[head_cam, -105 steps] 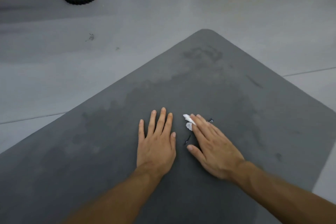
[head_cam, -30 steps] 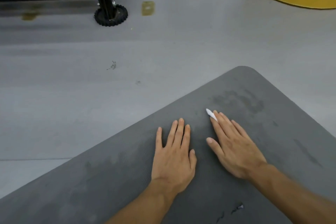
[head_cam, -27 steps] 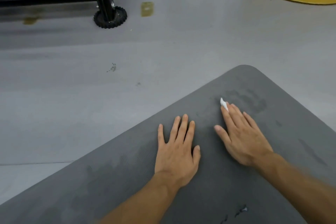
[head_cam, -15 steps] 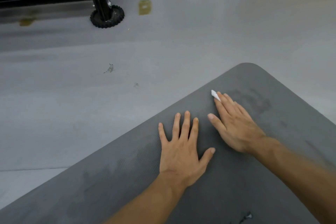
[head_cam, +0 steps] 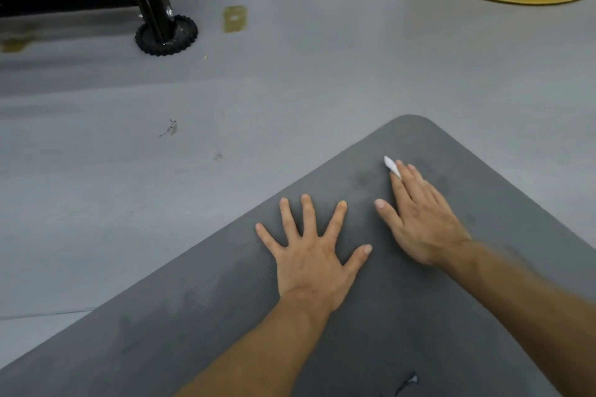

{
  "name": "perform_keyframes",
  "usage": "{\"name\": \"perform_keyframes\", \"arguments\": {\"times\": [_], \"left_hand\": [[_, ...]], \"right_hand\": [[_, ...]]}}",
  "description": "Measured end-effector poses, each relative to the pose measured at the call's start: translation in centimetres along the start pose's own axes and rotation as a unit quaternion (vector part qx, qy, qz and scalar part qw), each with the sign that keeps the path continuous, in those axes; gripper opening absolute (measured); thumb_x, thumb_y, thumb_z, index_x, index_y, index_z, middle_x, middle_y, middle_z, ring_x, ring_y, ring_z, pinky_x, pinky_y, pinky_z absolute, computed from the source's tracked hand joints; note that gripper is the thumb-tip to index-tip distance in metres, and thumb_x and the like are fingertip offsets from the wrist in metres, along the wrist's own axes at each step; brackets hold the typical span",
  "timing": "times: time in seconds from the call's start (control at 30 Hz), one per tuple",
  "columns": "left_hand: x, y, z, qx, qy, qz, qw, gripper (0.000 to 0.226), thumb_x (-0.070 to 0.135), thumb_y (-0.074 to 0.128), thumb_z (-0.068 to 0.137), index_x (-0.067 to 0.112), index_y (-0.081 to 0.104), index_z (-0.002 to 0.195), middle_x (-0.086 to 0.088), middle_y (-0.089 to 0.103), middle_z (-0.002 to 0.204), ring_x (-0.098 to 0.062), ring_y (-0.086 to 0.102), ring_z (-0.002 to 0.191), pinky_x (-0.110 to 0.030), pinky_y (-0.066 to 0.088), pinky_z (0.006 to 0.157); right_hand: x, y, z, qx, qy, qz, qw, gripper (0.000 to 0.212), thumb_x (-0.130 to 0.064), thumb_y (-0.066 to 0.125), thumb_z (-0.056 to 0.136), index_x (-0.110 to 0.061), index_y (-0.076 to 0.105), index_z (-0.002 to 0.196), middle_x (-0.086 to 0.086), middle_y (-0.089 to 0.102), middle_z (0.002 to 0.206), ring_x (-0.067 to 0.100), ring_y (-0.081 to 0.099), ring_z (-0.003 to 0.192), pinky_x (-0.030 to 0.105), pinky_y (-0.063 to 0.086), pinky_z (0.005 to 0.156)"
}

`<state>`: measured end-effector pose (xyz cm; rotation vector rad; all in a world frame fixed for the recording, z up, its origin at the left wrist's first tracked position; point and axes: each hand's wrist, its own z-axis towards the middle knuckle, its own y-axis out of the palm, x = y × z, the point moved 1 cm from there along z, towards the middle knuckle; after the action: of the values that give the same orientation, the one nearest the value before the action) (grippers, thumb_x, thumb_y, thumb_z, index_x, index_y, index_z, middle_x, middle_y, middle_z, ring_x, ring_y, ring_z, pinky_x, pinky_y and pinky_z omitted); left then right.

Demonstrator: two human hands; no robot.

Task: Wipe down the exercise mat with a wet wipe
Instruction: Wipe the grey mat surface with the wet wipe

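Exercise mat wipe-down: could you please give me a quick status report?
Left hand flat on exercise mat, fingers spread. Right hand presses wet wipe flat near far corner. Small dark mark on mat behind both hands.

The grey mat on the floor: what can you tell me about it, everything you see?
The mat is dark grey, foam-like and finely ribbed, with a rounded far corner. It lies flat on the pale grey floor. Darker smudges mark it near that corner, and a small nick shows near the bottom of the view. The left hand rests flat on it, fingers spread; the right hand presses a white wet wipe onto it.
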<state>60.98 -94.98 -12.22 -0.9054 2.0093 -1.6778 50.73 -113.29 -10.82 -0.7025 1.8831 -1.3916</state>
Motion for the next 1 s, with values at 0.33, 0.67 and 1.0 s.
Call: {"name": "perform_keyframes", "arguments": {"times": [0.33,0.67,1.0], "left_hand": [[0.3,0.6,-0.1,0.024,0.039,-0.010,0.999,0.074,0.079,-0.007,0.093,0.046,-0.016,0.158,0.008,-0.025,0.168,-0.024,-0.032,0.152,-0.069,-0.017,0.116],[3.6,1.2,-1.1,0.019,0.077,0.000,0.997,0.065,0.059,-0.003,0.099,0.039,-0.016,0.160,0.011,-0.026,0.168,-0.017,-0.027,0.154,-0.063,-0.015,0.121],[6.8,1.9,-3.1,0.027,0.122,-0.002,0.992,0.061,0.051,0.001,0.103,0.039,-0.012,0.161,0.009,-0.021,0.170,-0.018,-0.026,0.155,-0.061,-0.008,0.123]], "right_hand": [[7.2,-1.7,-4.4,-0.008,0.140,-0.011,0.990,0.083,-0.064,0.006,0.099,-0.015,0.004,0.164,0.002,0.001,0.173,0.016,-0.002,0.159,0.039,0.005,0.129],[7.3,-1.2,-8.9,-0.007,0.047,-0.039,0.998,0.084,-0.070,-0.002,0.096,-0.021,0.000,0.165,-0.006,-0.001,0.172,0.010,-0.004,0.158,0.034,0.004,0.129],[8.4,-2.0,-11.8,-0.011,0.095,0.060,0.994,0.089,-0.075,0.010,0.092,-0.024,0.003,0.164,-0.001,0.004,0.172,0.015,0.001,0.158,0.033,0.004,0.129]]}}
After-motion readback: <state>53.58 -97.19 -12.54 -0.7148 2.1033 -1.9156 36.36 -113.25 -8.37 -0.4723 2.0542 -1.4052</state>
